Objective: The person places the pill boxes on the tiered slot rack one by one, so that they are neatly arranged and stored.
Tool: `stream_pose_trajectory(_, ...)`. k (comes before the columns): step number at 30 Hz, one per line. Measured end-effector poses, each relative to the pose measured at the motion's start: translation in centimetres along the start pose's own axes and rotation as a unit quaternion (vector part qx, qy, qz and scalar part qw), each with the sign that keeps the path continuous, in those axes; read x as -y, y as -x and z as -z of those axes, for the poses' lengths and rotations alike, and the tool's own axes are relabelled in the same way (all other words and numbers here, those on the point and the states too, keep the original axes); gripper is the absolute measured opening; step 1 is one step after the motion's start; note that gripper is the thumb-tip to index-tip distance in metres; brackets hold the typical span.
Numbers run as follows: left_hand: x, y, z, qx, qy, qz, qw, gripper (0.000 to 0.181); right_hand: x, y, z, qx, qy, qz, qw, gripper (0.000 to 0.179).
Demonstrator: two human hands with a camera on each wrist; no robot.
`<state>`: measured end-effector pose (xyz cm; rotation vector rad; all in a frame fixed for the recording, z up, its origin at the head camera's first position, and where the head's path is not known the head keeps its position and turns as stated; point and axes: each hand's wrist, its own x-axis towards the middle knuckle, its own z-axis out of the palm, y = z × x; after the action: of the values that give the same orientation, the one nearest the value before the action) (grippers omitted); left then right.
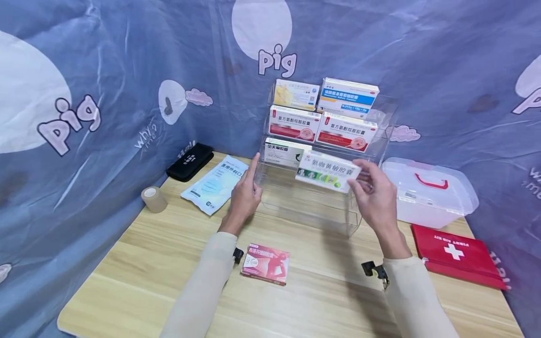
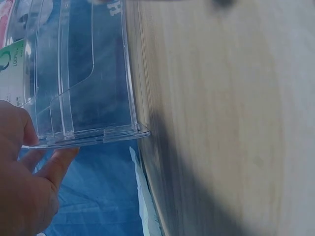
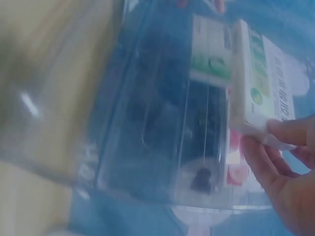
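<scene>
My right hand (image 1: 377, 195) pinches a white and green capsule box (image 1: 326, 171) by its right end, in front of the lowest filled tier of a clear stepped display rack (image 1: 304, 211). In the right wrist view, thumb and fingers hold an end of this capsule box (image 3: 263, 73). At the rack's left side, my left hand (image 1: 245, 197) holds the side panel, index finger extended along it. The left wrist view shows that hand (image 2: 29, 177) at the panel's edge. Beside the held box stands another white and green box (image 1: 281, 152).
Red and white boxes (image 1: 294, 123) and a blue and white box (image 1: 348, 97) fill upper tiers. A pink box (image 1: 266, 264) lies in front. Left are a mask packet (image 1: 215, 183), tape roll (image 1: 154, 199) and black case (image 1: 190, 162); right, a plastic box (image 1: 428, 190) and red first-aid pouch (image 1: 458, 256).
</scene>
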<state>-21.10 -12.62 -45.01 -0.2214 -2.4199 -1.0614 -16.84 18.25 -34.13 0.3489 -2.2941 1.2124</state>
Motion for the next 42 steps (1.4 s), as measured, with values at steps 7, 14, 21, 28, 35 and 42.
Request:
stream_pose_trajectory(7,0.1,-0.2,0.3,0.001,0.003,0.003,1.0000,0.102,-1.1,-2.8,0.5,-0.096,0.044,0.029,0.9939,0.043)
stream_pose_trajectory(14,0.1,-0.3,0.3,0.002,0.004,0.005,1.0000,0.102,-2.3,-4.1,-0.2,-0.112,0.091,0.083,0.9860,0.041)
stream_pose_trajectory(21,0.1,-0.3,0.2,-0.002,0.004,0.002,1.0000,0.102,-2.6,-5.0,-0.7,-0.087,0.128,0.093,0.9836,0.042)
stream_pose_trajectory(28,0.1,-0.3,0.0,0.002,0.006,0.000,1.0000,0.101,-3.5,-4.8,-0.9,-0.039,0.180,0.086,0.9791,0.040)
stream_pose_trajectory(35,0.0,-0.3,0.1,0.003,0.002,0.001,1.0000,0.100,-3.6,-4.5,-0.8,-0.008,0.221,0.063,0.9732,0.039)
stream_pose_trajectory(42,0.0,-0.1,0.2,0.007,0.002,0.005,1.0000,0.100,-3.8,-4.1,-1.1,-0.001,0.236,0.070,0.9691,0.038)
